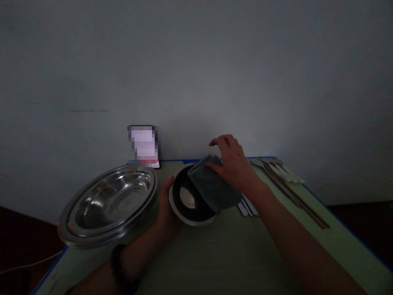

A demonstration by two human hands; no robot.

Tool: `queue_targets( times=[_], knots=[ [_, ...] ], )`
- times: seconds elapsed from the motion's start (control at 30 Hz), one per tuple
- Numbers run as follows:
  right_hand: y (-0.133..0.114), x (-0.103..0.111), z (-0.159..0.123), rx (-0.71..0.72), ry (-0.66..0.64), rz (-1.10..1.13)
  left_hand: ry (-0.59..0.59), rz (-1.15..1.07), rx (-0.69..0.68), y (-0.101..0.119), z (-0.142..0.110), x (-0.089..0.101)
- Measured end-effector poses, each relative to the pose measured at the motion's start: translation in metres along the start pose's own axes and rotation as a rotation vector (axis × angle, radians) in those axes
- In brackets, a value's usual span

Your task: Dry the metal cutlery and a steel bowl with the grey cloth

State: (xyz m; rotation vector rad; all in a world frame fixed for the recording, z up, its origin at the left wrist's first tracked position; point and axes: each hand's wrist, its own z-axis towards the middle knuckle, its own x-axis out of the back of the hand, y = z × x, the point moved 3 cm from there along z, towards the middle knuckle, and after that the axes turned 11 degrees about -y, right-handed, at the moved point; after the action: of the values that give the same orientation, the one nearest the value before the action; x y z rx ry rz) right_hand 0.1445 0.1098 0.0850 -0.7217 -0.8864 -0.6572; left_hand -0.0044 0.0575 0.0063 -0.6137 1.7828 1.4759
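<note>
looks like a home — metal bowl (188,199), steel basins (112,203) and chopsticks (298,195) at a table (233,262) against a plain wall (196,73).

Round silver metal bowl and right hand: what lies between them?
A dark grey cloth lies between the bowl and right hand in the head view.

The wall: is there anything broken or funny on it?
Yes: a thin dark mark runs nearly level on the wall, above the metal basins. It stands out from the plainer grey; scratch or crack, I can't tell.
</note>
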Motion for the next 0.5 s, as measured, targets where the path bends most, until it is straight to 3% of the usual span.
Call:
queue_targets(
  times=[0.07,0.2,0.5],
  knots=[
    [-0.002,-0.002,0.001,0.027,-0.106,0.02,0.019,0.004,-0.007,0.0,0.0,-0.001],
    [-0.006,-0.01,-0.003,0.126,-0.476,0.084,0.044,0.002,0.004,0.0,0.002,-0.001],
    [-0.014,-0.007,-0.011,0.18,-0.577,0.051,0.014,0.028,-0.011,-0.001,0.001,0.0]
  ],
)
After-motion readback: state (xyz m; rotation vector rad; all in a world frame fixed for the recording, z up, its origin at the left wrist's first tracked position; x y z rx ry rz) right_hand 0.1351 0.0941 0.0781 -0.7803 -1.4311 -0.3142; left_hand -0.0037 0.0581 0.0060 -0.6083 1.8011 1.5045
